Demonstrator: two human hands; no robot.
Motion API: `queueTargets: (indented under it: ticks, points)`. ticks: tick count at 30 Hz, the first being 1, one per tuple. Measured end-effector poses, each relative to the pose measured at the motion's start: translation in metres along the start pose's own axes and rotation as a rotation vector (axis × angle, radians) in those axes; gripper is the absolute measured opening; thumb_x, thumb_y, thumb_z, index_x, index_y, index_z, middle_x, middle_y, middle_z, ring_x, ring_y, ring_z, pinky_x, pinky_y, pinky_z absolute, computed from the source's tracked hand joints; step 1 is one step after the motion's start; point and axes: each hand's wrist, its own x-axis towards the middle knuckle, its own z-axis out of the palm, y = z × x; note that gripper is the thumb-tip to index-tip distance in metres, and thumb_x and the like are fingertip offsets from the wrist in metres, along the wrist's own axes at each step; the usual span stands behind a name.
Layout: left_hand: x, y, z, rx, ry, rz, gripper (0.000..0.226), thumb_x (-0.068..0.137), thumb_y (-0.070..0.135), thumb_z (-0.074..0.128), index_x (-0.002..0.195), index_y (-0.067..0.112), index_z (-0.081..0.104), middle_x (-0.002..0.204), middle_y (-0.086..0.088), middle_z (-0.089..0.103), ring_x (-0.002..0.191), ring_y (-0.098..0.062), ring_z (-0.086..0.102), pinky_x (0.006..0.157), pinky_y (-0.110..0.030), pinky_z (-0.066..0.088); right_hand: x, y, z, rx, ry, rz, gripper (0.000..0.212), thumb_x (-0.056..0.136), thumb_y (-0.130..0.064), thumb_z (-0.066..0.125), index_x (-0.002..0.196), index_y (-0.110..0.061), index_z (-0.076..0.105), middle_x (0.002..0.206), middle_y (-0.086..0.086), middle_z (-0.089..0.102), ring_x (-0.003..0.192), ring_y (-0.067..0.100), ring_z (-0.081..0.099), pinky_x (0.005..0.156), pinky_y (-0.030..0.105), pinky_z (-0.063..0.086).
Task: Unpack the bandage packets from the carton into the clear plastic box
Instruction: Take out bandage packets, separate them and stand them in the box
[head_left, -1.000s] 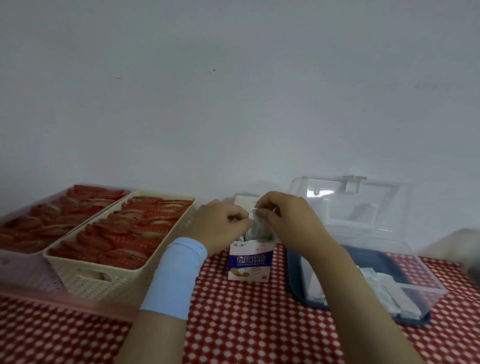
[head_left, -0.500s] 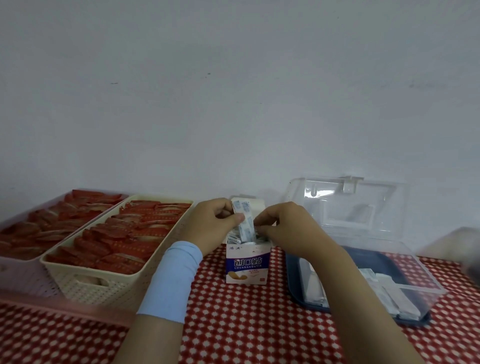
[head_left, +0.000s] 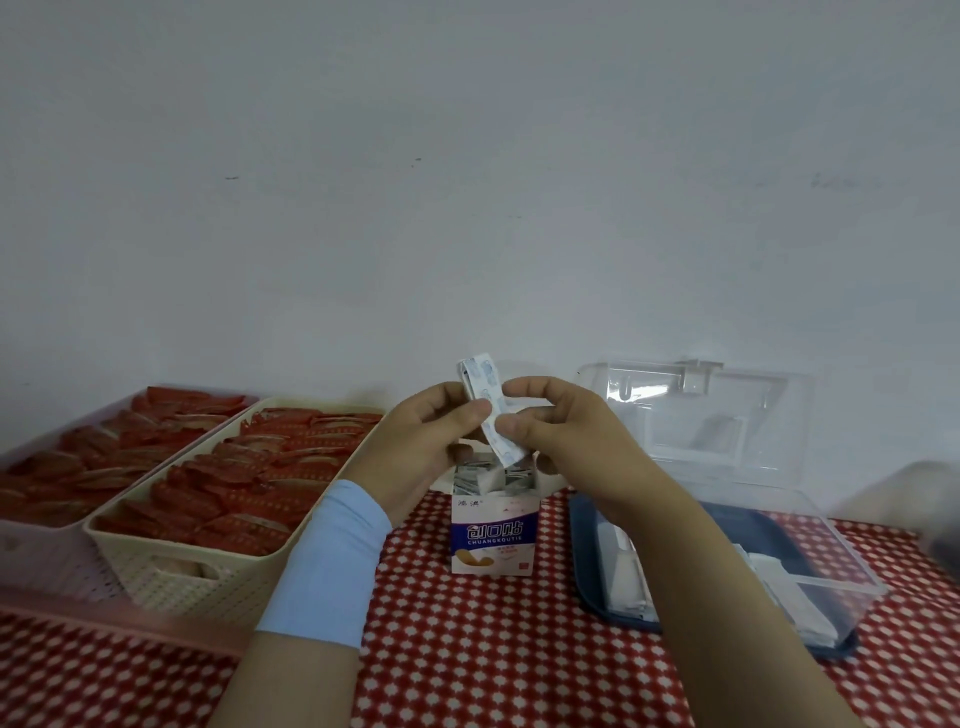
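Head view: above the open carton (head_left: 492, 535), the left hand (head_left: 415, 447) and right hand (head_left: 563, 441) both pinch a packet stack (head_left: 488, 410), clear of the rim. Right of the carton, the clear box (head_left: 841, 566) stands open, holding white packets.

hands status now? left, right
Left hand: pinching bandage packets above the carton.
Right hand: pinching the same bandage packets.

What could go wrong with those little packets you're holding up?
The bandage packets, pinched only by fingertips of the left hand and right hand, might slip and scatter on the tablecloth. Moving them right to the clear plastic box, an arm could tip the open carton, with more inside.
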Motion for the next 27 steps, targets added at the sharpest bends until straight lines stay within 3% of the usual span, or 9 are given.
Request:
queueTargets:
  ticks: [6,9,12,14,16,19,21,24,27]
  points:
    - [0.000,-0.001,0.003,-0.209,-0.069,-0.003,0.029,0.080,0.025,0.071,0.102,0.006,0.071,0.113,-0.011,0.073,0.101,-0.031,0.061,0.106,-0.060,0.034,0.000,0.000,0.002,0.066,-0.058,0.100,0.038,0.090,-0.021,0.072,0.124,-0.013,0.055,0.078,0.004,0.073,0.064,0.017,0.060,0.055,0.026,0.046]
    - [0.001,0.001,0.006,-0.261,0.006,-0.014,0.025,0.080,0.023,0.067,0.096,0.003,0.069,0.104,-0.009,0.075,0.094,-0.028,0.065,0.092,-0.045,0.053,-0.001,0.000,0.003,-0.129,0.035,0.060,0.030,0.091,-0.033,0.070,0.115,-0.021,0.057,0.085,0.000,0.074,0.064,0.013,0.064,0.052,0.021,0.047]
    - [0.000,0.003,0.007,-0.272,0.032,-0.053,0.030,0.082,0.023,0.066,0.103,0.003,0.066,0.106,-0.011,0.075,0.091,-0.026,0.071,0.084,-0.043,0.058,-0.004,-0.001,0.000,-0.362,0.131,-0.130,0.025,0.083,-0.038,0.076,0.099,-0.032,0.058,0.110,-0.015,0.066,0.091,-0.001,0.064,0.070,0.015,0.046]
    - [-0.002,0.004,0.007,-0.256,0.021,-0.096,0.038,0.084,0.026,0.066,0.113,0.001,0.064,0.110,-0.014,0.073,0.098,-0.030,0.072,0.087,-0.048,0.056,-0.009,-0.006,-0.002,-0.471,0.041,-0.235,0.032,0.070,-0.036,0.086,0.090,-0.034,0.061,0.129,-0.026,0.054,0.114,-0.009,0.053,0.083,0.012,0.041]
    - [-0.004,0.006,0.011,-0.244,-0.017,-0.124,0.044,0.084,0.029,0.067,0.118,0.001,0.064,0.109,-0.015,0.073,0.098,-0.033,0.072,0.079,-0.046,0.061,-0.012,-0.009,-0.002,-0.578,-0.046,-0.268,0.040,0.060,-0.034,0.093,0.085,-0.034,0.061,0.141,-0.031,0.043,0.124,-0.017,0.042,0.091,0.006,0.035]
    - [-0.009,0.010,0.018,-0.201,-0.083,-0.139,0.051,0.082,0.031,0.065,0.121,-0.001,0.063,0.100,-0.012,0.073,0.089,-0.030,0.073,0.070,-0.040,0.060,-0.012,-0.008,-0.002,-0.606,-0.048,-0.301,0.041,0.060,-0.029,0.094,0.078,-0.030,0.057,0.142,-0.030,0.043,0.117,-0.022,0.044,0.086,-0.003,0.034]
    - [-0.012,0.012,0.021,-0.202,-0.121,-0.144,0.052,0.084,0.029,0.062,0.123,-0.005,0.061,0.099,-0.012,0.073,0.087,-0.028,0.073,0.074,-0.040,0.059,-0.013,-0.007,-0.003,-0.588,-0.029,-0.332,0.039,0.062,-0.024,0.093,0.077,-0.022,0.057,0.136,-0.026,0.050,0.115,-0.015,0.051,0.085,0.000,0.039]
    - [-0.016,0.013,0.026,-0.253,-0.158,-0.156,0.048,0.089,0.022,0.057,0.123,-0.012,0.056,0.091,-0.012,0.072,0.079,-0.025,0.073,0.061,-0.033,0.061,-0.020,-0.009,-0.005,-0.541,-0.035,-0.355,0.039,0.063,-0.017,0.093,0.075,-0.016,0.056,0.122,-0.011,0.059,0.103,-0.001,0.060,0.078,0.008,0.048]
    - [-0.020,0.015,0.036,-0.292,-0.223,-0.196,0.040,0.088,0.021,0.059,0.117,-0.007,0.060,0.092,-0.012,0.072,0.082,-0.024,0.072,0.068,-0.033,0.061,-0.033,-0.017,-0.011,-0.503,-0.078,-0.304,0.040,0.063,-0.021,0.092,0.075,-0.018,0.055,0.115,-0.009,0.061,0.095,-0.001,0.059,0.076,0.013,0.050]
